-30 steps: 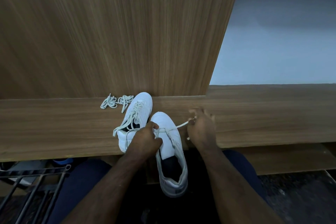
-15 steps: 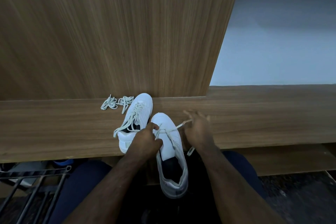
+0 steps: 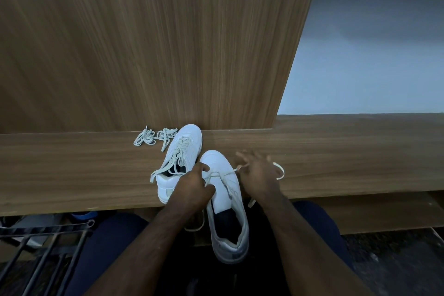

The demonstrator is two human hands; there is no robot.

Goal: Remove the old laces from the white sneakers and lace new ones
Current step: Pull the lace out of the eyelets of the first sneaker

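- Near sneaker [image 3: 224, 202]: white, low ctr of frame, toe on wooden ledge [image 3: 336, 151], heel hanging off toward the lap; tongue up, only the top eyelets laced.
- Lace [image 3: 222, 172] crosses near toe; one end loops out right of right hand.
- Left hand [image 3: 192, 190] clasps sneaker's left side, thumb on toe.
- Right hand [image 3: 258, 175] blurred, fingers spread; can't tell if it pinches the lace.
- 2nd sneaker [image 3: 182, 151] just left, fully laced.
- Loose laces [image 3: 153, 137] bunched further left.

sneakers [image 3: 179, 163] on shelf [image 3: 336, 151] — loose laces [image 3: 153, 136] left
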